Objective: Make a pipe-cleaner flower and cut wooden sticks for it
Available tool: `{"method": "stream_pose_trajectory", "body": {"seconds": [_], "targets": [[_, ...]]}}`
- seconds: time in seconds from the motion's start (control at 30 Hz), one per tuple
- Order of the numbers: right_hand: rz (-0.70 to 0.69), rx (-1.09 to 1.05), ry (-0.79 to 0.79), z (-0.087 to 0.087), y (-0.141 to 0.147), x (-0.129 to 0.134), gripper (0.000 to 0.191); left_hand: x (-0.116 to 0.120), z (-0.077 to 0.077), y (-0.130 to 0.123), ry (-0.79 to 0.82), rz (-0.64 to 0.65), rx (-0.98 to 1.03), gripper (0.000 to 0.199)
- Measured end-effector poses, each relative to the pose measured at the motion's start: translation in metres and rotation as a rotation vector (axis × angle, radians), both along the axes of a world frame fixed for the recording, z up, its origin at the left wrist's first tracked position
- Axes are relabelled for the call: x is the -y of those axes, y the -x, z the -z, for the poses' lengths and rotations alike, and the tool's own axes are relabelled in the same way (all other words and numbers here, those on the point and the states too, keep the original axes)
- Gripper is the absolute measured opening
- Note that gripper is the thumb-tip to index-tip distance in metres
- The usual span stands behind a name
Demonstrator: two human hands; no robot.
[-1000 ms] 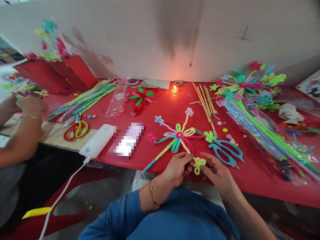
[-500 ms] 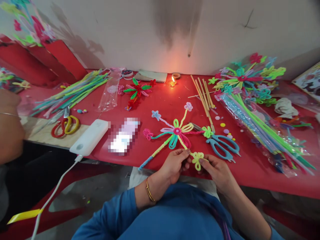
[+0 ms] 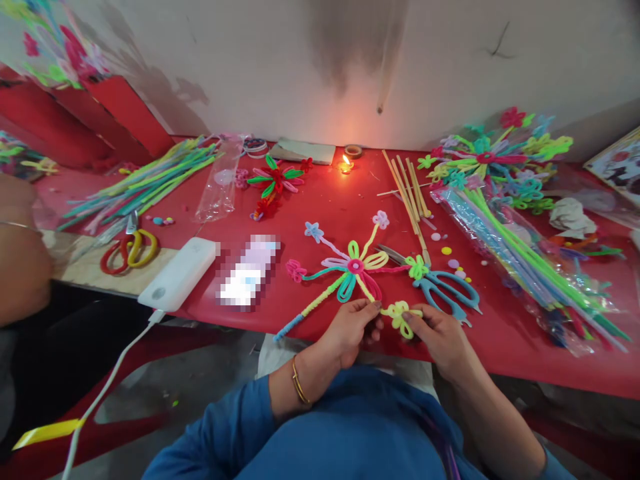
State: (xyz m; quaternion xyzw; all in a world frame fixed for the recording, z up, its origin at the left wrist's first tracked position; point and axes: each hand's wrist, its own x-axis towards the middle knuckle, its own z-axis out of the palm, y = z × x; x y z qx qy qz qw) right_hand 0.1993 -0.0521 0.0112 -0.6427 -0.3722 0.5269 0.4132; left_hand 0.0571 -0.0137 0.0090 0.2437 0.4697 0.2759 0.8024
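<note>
A multicoloured pipe-cleaner flower (image 3: 355,267) lies on the red table near its front edge, with small blossoms at the tips of its arms and a wrapped yellow and blue stem to the lower left. My left hand (image 3: 353,330) pinches its pale yellow arm. At that arm's end is a small yellow pipe-cleaner blossom (image 3: 401,318), which my right hand (image 3: 440,337) grips between thumb and fingers. Just beyond my right hand rest blue-handled scissors (image 3: 443,290), partly under a green blossom (image 3: 417,267).
A lit flame (image 3: 346,165) burns near the wall. Wooden sticks (image 3: 407,193) and bagged pipe cleaners (image 3: 525,247) lie right. Red-and-yellow scissors (image 3: 131,252), a white power bank (image 3: 179,275) with a cable, and loose pipe cleaners (image 3: 145,177) lie left. Another person's arm (image 3: 23,253) shows at the left edge.
My right hand has shifted slightly right, and the yellow blossom has turned and moved right with it. My left hand stays nearly where it was. The large flower has moved very slightly.
</note>
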Motion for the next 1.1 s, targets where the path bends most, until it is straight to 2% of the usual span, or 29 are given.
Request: {"method": "stream_pose_trajectory", "body": {"seconds": [0.2, 0.4, 0.67, 0.9, 1.1], "targets": [[-0.021, -0.018, 0.042, -0.006, 0.002, -0.011, 0.032, 0.001, -0.001, 0.002, -0.031, 0.067, -0.034, 0.032], [-0.136, 0.023, 0.1, -0.005, -0.001, -0.019, 0.032, 0.002, -0.001, 0.001, -0.045, 0.092, -0.084, 0.03], [-0.191, 0.045, 0.143, -0.001, -0.004, -0.023, 0.032, 0.002, -0.004, 0.0, -0.053, 0.123, -0.115, 0.03], [-0.087, -0.052, 0.075, -0.001, -0.009, -0.019, 0.03, 0.003, -0.002, 0.003, -0.033, 0.027, -0.028, 0.031], [-0.075, -0.13, 0.057, -0.004, -0.007, -0.012, 0.03, 0.003, 0.001, 0.003, -0.058, 0.039, -0.003, 0.03]]}}
